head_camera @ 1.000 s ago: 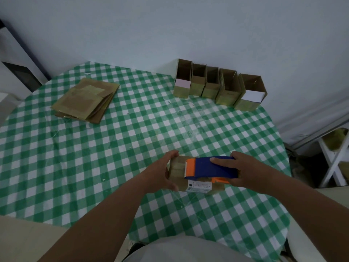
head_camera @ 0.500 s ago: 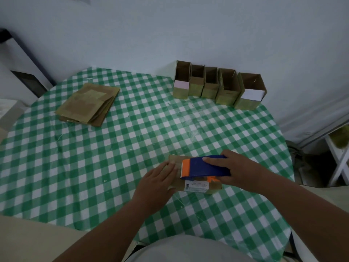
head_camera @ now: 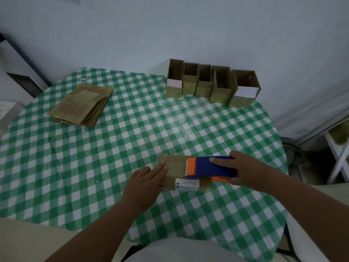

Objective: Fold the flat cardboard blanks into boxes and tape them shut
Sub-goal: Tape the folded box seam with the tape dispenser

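Since a second ago our left hand (head_camera: 145, 183) has let go of the box's left end and now lies flat on top of it, fingers together and stretched out, pressing down rather than gripping. The tape dispenser (head_camera: 211, 166) sits a little farther right along the box (head_camera: 172, 172) than it did, leaving more bare cardboard showing at the left.

Our right hand (head_camera: 240, 170) has its grip clamped on the tape dispenser, index finger laid along the blue top, the orange front end pointing left and resting on the box. The box lies on its side on the near part of the counter (head_camera: 132, 140), which wears a green and white checked cloth. A white label (head_camera: 187, 184) shows on the box's near face.

At the far edge of the counter, against the wall, five finished open boxes (head_camera: 212, 83) stand upright in a row, touching one another. The one at the left end has a pink patch, the one at the right end a white patch. On the far left of the counter lies a stack of flat blanks (head_camera: 82, 104), well apart from everything else.
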